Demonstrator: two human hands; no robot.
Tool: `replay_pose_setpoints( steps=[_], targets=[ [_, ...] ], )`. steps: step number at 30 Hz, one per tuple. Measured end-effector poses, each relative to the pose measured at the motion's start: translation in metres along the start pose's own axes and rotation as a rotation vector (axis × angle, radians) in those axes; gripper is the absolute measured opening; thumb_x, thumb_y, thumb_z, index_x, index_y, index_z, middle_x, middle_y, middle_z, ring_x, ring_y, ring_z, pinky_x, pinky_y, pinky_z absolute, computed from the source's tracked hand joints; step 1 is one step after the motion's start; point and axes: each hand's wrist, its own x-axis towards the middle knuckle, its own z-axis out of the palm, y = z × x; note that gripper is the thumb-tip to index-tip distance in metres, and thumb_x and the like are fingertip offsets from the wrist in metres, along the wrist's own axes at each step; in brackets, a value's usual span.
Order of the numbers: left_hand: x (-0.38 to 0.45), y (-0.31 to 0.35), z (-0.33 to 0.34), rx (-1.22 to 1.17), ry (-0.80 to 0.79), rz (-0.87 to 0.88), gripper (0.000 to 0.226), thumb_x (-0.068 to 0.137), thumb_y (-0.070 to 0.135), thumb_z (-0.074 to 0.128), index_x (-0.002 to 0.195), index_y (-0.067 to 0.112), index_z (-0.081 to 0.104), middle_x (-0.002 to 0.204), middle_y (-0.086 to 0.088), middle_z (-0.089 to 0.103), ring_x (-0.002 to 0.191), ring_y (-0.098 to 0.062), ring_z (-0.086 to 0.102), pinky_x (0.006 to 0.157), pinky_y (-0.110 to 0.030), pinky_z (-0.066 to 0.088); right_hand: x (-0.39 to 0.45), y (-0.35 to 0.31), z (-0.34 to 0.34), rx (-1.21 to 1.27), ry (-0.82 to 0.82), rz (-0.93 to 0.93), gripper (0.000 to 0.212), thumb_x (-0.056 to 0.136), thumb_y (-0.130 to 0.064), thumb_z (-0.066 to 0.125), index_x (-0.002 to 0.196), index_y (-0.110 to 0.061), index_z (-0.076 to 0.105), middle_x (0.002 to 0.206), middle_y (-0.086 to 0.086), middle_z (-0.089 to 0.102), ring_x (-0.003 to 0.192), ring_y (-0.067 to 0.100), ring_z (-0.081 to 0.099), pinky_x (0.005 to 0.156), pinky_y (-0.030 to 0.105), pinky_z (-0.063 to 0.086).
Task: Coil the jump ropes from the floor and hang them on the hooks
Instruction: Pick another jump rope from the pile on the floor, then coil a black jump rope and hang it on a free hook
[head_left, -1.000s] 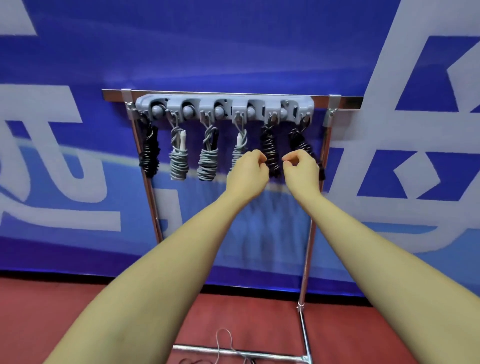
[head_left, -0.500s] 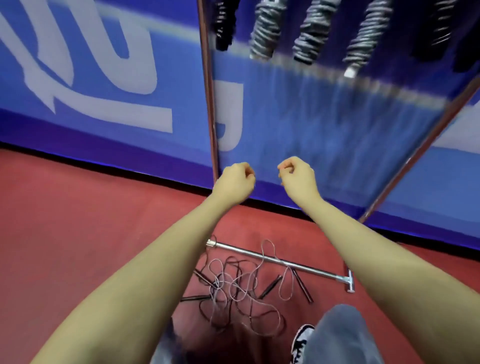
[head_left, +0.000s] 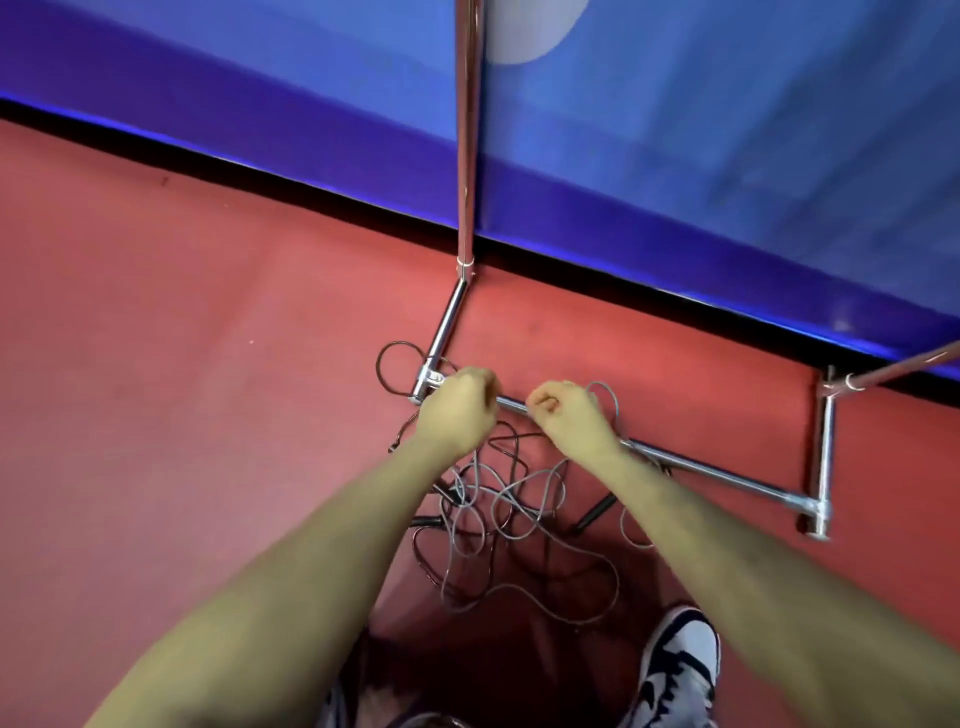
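A tangle of grey and black jump ropes (head_left: 509, 519) lies loose on the red floor, partly draped over the rack's chrome base bar (head_left: 701, 470). Black handles (head_left: 595, 514) show among the loops. My left hand (head_left: 457, 410) and my right hand (head_left: 569, 418) hover above the pile, side by side, fingers curled into loose fists with nothing in them. The hooks and the hung ropes are out of view above.
The rack's chrome upright (head_left: 467, 130) rises at the centre, with a second foot (head_left: 823, 457) at the right. A blue banner wall (head_left: 727, 130) stands behind. My white and dark shoe (head_left: 680, 670) is at the bottom right.
My view has tipped from the hook rail down to the floor. Both hands came away from the hung black rope and lowered, empty, over the rope pile.
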Motion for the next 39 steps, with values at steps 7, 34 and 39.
replay_pose_setpoints(
  steps=[7,34,39],
  targets=[
    [0.025,-0.062,0.079,0.091,-0.181,-0.041,0.028,0.087,0.008,0.052,0.114,0.010,0.061,0.117,-0.007,0.056,0.111,-0.028,0.052,0.088,-0.043,0.048,0.027,0.064,0.083,-0.297,-0.321,0.043,0.032,0.080,-0.025,0.071,0.109,-0.012,0.067,0.112,0.010,0.053,0.109,0.029,0.046,0.095,0.030,0.036],
    [-0.148,0.149,-0.192,-0.104,0.422,0.452,0.016,0.088,0.004,0.059,0.100,0.001,0.070,0.097,-0.013,0.070,0.088,-0.027,0.063,0.076,-0.017,0.038,-0.137,-0.164,-0.160,0.071,0.192,-0.315,0.025,0.086,-0.009,0.065,0.111,-0.006,0.065,0.092,0.007,0.052,0.084,0.016,0.048,0.069,0.019,0.031],
    [-0.212,0.200,-0.261,-0.137,0.556,0.513,0.017,0.090,0.006,0.058,0.100,0.000,0.070,0.093,-0.014,0.071,0.084,-0.026,0.063,0.075,-0.021,0.040,-0.200,-0.225,-0.208,0.210,0.119,-0.414,0.030,0.084,0.003,0.062,0.112,-0.006,0.062,0.085,0.004,0.055,0.064,0.004,0.049,0.057,0.005,0.039]
  ],
)
